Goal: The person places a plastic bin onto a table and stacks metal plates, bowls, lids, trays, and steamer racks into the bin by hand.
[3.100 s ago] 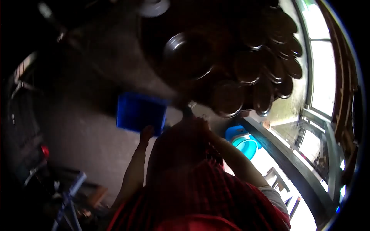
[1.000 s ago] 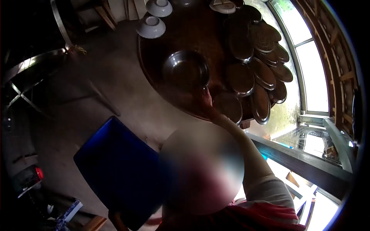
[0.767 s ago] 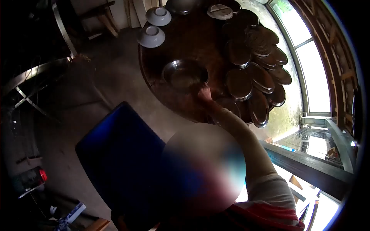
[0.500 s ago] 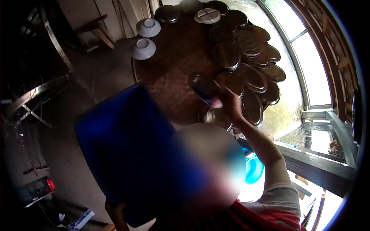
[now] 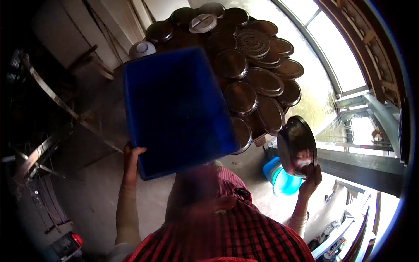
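Note:
A large blue tub (image 5: 176,109) is gripped at its lower left edge by my left hand (image 5: 132,161), with the thumb over the rim. The tub covers part of the round dark table. In my right hand (image 5: 310,180), at the right, a round metal basin (image 5: 297,146) is held by its lower rim, tilted on its side and apart from the table. Metal lids and plates, among them a round lid (image 5: 231,63) and an oval one (image 5: 270,114), lie along the table's right side. The tub's inside looks dark.
A perforated metal disc (image 5: 253,43), a white divided dish (image 5: 203,23) and an upturned white bowl (image 5: 142,49) are on the table. Below its right edge stands a cyan bucket (image 5: 286,183). A wooden beam (image 5: 362,168) and windows line the right side.
The blue tub has risen from the lower left to over the table. My right hand has lifted the metal basin off the table and carried it to the right.

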`<state>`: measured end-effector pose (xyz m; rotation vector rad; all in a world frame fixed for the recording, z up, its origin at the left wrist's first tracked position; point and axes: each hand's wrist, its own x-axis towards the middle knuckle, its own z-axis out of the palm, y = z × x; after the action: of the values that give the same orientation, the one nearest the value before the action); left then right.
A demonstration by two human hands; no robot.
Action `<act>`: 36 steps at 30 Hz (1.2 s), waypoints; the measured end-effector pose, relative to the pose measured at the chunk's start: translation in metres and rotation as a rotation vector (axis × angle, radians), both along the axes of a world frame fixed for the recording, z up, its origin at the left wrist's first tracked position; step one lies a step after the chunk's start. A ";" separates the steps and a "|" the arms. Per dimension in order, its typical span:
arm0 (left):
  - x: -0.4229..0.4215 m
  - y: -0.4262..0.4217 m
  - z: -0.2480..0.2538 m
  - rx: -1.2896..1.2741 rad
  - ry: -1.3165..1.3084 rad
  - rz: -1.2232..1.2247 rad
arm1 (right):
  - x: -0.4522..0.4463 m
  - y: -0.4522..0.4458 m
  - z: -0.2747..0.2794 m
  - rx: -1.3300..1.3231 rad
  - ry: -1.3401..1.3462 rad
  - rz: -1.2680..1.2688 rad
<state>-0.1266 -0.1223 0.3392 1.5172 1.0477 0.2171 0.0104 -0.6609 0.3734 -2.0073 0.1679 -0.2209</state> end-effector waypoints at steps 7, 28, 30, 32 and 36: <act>0.092 0.085 -0.074 0.028 0.178 -0.299 | -0.062 0.067 0.017 -0.115 -0.067 -0.218; 0.112 0.138 -0.155 -0.171 0.041 -0.301 | 0.014 0.332 -0.016 1.007 0.378 -0.080; 0.106 0.139 -0.161 -0.113 0.068 -0.383 | 0.054 0.368 -0.087 0.622 0.299 0.150; 0.109 0.132 -0.136 -0.050 0.145 -0.464 | 0.089 0.397 -0.189 0.370 0.190 0.354; 0.099 0.137 -0.155 -0.072 0.013 -0.597 | 0.135 0.469 -0.233 1.581 0.595 0.016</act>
<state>-0.0280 0.0152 0.1844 1.6948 0.5660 -0.2457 0.1458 -0.1920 0.1406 -0.4371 0.5027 0.4369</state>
